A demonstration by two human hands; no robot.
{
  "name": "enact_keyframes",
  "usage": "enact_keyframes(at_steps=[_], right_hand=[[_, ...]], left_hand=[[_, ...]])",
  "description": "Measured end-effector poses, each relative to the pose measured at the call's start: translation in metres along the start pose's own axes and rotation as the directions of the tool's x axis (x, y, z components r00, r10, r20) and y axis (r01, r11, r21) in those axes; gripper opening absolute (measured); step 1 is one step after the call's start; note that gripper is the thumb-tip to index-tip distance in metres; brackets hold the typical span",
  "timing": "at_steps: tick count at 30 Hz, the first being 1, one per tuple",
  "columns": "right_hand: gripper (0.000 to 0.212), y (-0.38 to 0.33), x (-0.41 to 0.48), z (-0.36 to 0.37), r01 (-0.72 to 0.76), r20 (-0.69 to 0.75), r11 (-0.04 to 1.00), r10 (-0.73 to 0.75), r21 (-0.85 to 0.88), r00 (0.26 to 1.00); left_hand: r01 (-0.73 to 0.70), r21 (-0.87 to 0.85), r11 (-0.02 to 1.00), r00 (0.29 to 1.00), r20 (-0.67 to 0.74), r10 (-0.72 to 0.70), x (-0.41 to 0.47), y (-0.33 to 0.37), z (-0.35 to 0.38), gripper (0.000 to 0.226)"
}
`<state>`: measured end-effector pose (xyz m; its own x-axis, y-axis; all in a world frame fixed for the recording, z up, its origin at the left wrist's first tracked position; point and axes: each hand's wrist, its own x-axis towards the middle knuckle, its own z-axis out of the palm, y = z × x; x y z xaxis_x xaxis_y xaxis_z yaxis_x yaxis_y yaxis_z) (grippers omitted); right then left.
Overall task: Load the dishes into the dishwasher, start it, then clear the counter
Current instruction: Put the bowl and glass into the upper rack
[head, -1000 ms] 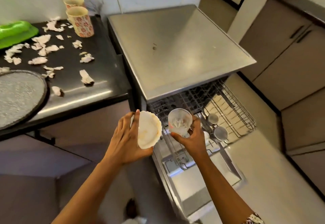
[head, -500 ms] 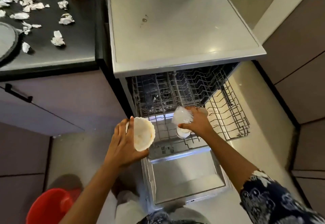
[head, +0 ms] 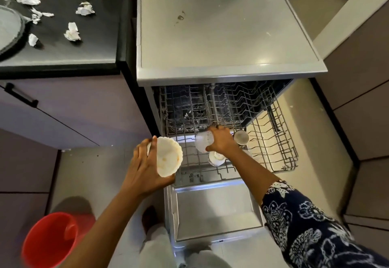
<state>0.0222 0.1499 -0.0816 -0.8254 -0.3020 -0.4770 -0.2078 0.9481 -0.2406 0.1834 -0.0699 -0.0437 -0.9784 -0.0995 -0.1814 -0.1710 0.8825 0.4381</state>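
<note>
A: Glass (head: 203, 143), where is it?
B: Over the left half of the pulled-out rack (head: 284, 141). The right hand (head: 221, 142) is curled round it, and it is tilted. Blur hides which way its mouth points.
A: And the left hand (head: 145, 171)?
B: Clasping a scalloped white bowl (head: 168, 156) on edge just left of the rack, hollow turned toward it.

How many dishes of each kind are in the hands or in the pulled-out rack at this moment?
bowl, in the left hand: 1
glass, in the right hand: 1
cups in the rack: 2, a steel cup and a white cup
Total: 4
</note>
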Motion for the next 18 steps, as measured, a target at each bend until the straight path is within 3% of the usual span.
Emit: enact_keyframes(at_steps=[10, 18], right_hand=[[0.078, -0.027, 0.023, 0.07, 0.0, 0.103, 0.992, 0.013, -0.127, 0.995], [0.073, -0.023, 0.023, 0.101, 0.012, -0.018, 0.991, -0.014, -0.136, 1.0]], left_hand=[[-0.034, 0.043, 0.999, 0.999, 0.018, 0.033, 0.005, -0.026, 0.006, 0.121], [-0.136, 0.126, 0.983, 0.989, 0.084, 0.126, 0.008, -0.033, 0.01, 0.118]])
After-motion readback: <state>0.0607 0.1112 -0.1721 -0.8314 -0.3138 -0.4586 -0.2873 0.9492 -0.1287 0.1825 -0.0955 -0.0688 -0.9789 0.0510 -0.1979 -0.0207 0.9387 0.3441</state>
